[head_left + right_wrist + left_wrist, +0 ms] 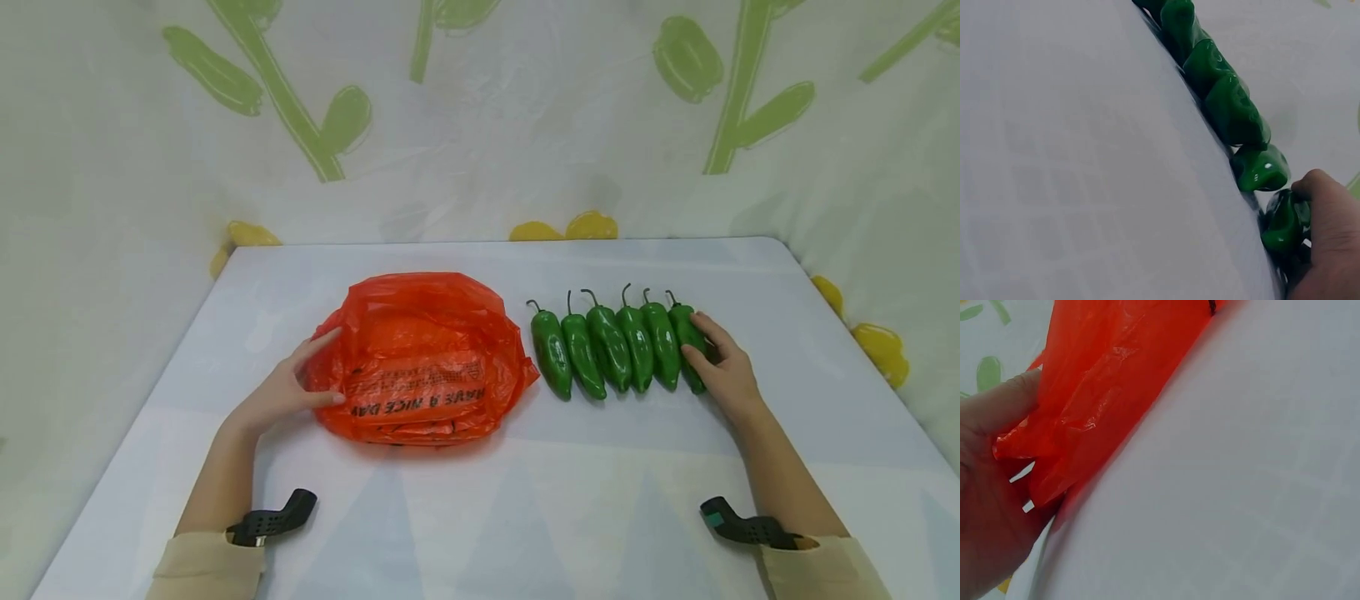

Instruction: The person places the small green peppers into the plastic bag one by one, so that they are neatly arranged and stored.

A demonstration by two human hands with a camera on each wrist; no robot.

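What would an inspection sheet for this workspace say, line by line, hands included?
Surface: white table with a pale triangle pattern.
Job's things: red plastic bag, printed HAVE A NICE DAY; six green peppers in a row to its right.
Clutter: nothing seen.
Left hand: touches the bag's left edge, thumb and fingers spread.
Right hand: touches the rightmost pepper; whether it grips is unclear.
Wristwear: black devices, one per wrist.
Cables: nothing seen.
Surroundings: pale backdrop with green plant and yellow shapes.
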